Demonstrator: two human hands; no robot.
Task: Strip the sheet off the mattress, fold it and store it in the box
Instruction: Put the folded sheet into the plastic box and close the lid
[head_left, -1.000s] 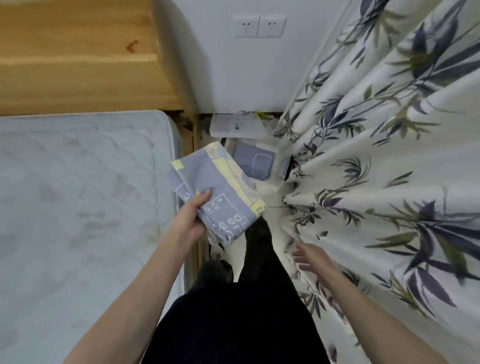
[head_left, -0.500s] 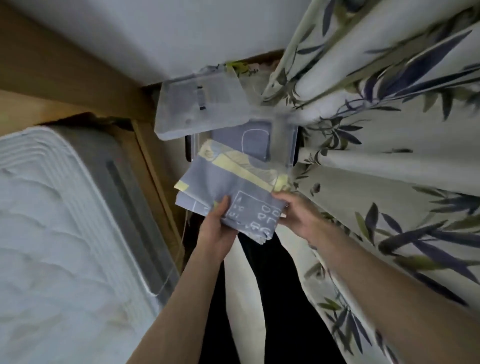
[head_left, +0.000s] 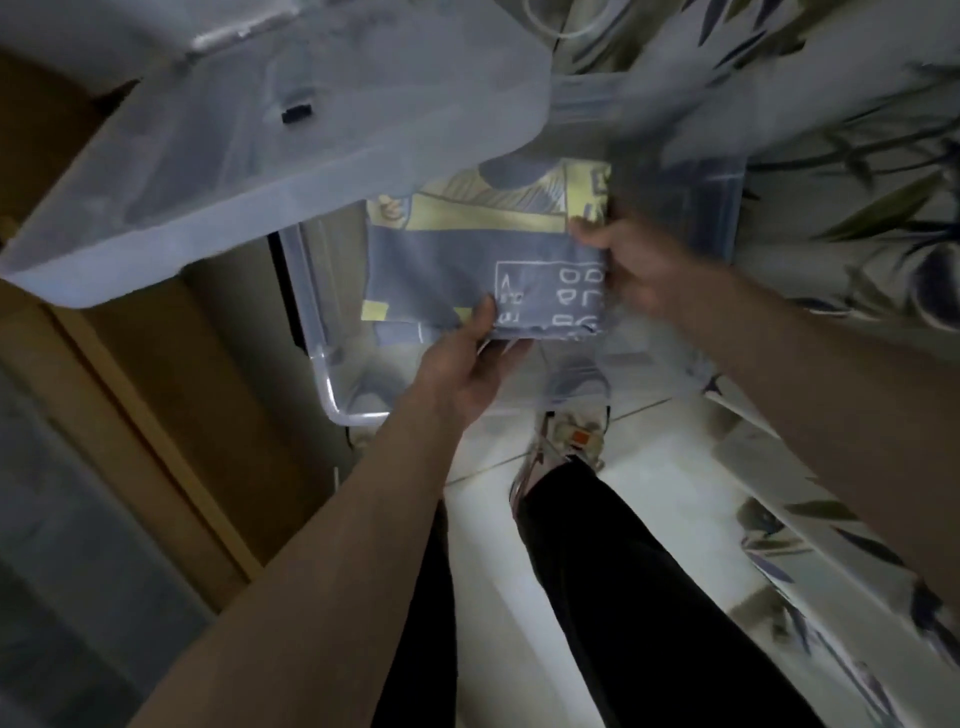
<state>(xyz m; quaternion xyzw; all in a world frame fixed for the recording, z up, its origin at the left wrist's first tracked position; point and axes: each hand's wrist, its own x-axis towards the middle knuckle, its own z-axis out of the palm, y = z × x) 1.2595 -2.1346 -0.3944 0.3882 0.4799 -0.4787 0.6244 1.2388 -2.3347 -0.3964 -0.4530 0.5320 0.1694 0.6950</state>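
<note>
The folded sheet (head_left: 467, 249), blue-grey with pale yellow bands and white markings, is inside the opening of the clear plastic box (head_left: 322, 374) on the floor. My left hand (head_left: 467, 369) grips its near edge, thumb on top. My right hand (head_left: 639, 270) holds its right edge, blurred by motion. The box's translucent lid (head_left: 249, 145) stands raised at the upper left and hides the sheet's far left corner. Whether the sheet rests on the box's bottom, I cannot tell.
The wooden bed frame (head_left: 130, 405) runs along the left with the mattress edge (head_left: 47, 545) beside it. A leaf-printed curtain (head_left: 841, 218) hangs at the right. My dark-trousered legs (head_left: 613, 582) and a shoe (head_left: 566, 447) stand on white floor tiles just before the box.
I have leaned in close to the box. Both hands have carried the folded sheet forward and down into the box's opening; the right hand joined the left on the sheet.
</note>
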